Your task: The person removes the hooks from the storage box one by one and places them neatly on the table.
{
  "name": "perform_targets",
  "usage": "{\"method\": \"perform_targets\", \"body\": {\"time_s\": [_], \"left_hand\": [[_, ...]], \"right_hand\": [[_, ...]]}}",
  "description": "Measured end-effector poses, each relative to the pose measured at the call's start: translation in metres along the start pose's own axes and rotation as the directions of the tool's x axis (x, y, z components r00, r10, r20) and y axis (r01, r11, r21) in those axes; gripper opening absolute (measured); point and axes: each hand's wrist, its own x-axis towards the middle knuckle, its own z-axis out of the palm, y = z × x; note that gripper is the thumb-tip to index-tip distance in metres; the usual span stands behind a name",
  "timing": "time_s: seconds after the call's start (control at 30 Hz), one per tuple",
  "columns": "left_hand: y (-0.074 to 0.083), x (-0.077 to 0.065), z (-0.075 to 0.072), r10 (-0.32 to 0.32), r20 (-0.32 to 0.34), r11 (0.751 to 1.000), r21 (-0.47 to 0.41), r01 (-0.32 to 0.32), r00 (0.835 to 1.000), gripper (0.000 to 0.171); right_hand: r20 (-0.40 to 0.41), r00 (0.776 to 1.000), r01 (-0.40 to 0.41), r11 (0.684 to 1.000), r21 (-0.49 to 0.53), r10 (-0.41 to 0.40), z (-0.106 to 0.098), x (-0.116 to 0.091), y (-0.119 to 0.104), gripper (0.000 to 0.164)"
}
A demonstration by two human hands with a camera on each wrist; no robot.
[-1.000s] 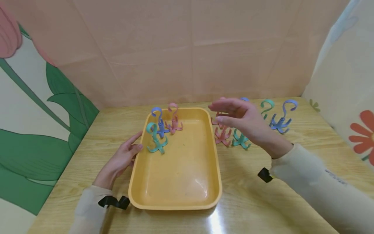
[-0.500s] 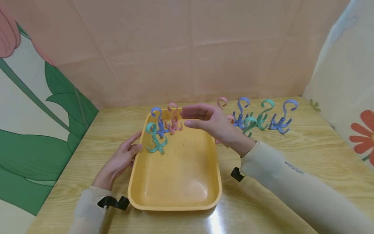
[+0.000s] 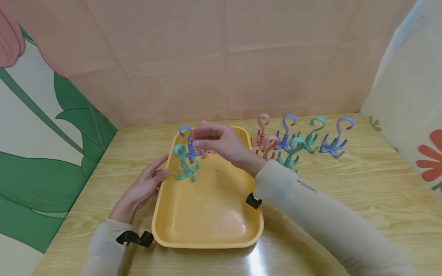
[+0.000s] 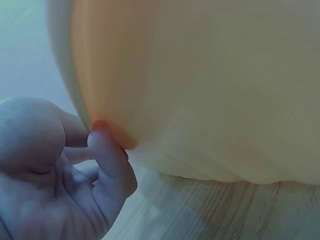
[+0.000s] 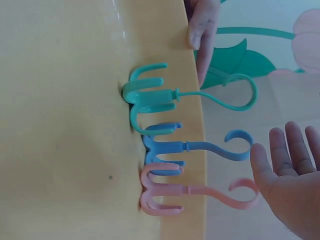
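A yellow plastic tray (image 3: 207, 207) lies on the wooden table. Gripping its left side is my left hand (image 3: 146, 184); in the left wrist view the fingers (image 4: 110, 150) curl at the tray wall. Three upright four-pronged hanging hooks stand in the tray's far left corner: a green hook (image 3: 186, 168), a blue hook (image 3: 190, 149) and a pink hook (image 5: 165, 190), the last partly covered in the head view. My right hand (image 3: 224, 143) hovers over that corner, fingers extended and holding nothing. Its fingertips are near the hooks' curled tops in the right wrist view.
Right of the tray, several more hooks stand on the table (image 3: 338, 199), among them a pink hook (image 3: 260, 134), a blue hook (image 3: 333, 143) and a green hook (image 3: 291, 153). A pinkish covered wall (image 3: 224, 57) rises behind.
My right hand has moved left from above the hooks on the table to the hooks in the tray, uncovering the table ones. My left hand stays on the tray.
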Motion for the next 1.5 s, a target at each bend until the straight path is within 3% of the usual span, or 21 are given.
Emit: {"method": "perform_targets", "body": {"time_s": [0.13,0.43,0.67,1.1,1.5], "left_hand": [[0.0,0.0,0.001,-0.004,0.0,1.0,-0.002,0.004,1.0,0.059],[0.0,-0.002,0.0,-0.003,-0.007,1.0,0.005,0.003,1.0,0.06],[-0.001,0.0,0.0,-0.01,-0.003,1.0,0.008,0.01,1.0,0.059],[-0.001,0.001,0.0,-0.011,-0.004,1.0,0.027,0.011,1.0,0.059],[-0.001,0.002,-0.001,-0.024,0.005,1.0,0.014,0.024,1.0,0.059]], "right_hand": [[0.009,1.0,-0.007,1.0,-0.004,0.007,0.004,0.008,0.009,0.037],[0.032,0.998,-0.053,0.987,-0.151,0.059,0.015,0.027,0.027,0.042],[0.117,0.99,-0.059,0.989,-0.137,0.075,0.022,0.034,0.036,0.047],[0.081,0.99,-0.102,0.984,-0.147,0.115,0.034,0.041,0.047,0.041],[0.109,0.987,-0.104,0.986,-0.128,0.118,0.035,0.044,0.056,0.035]]}}
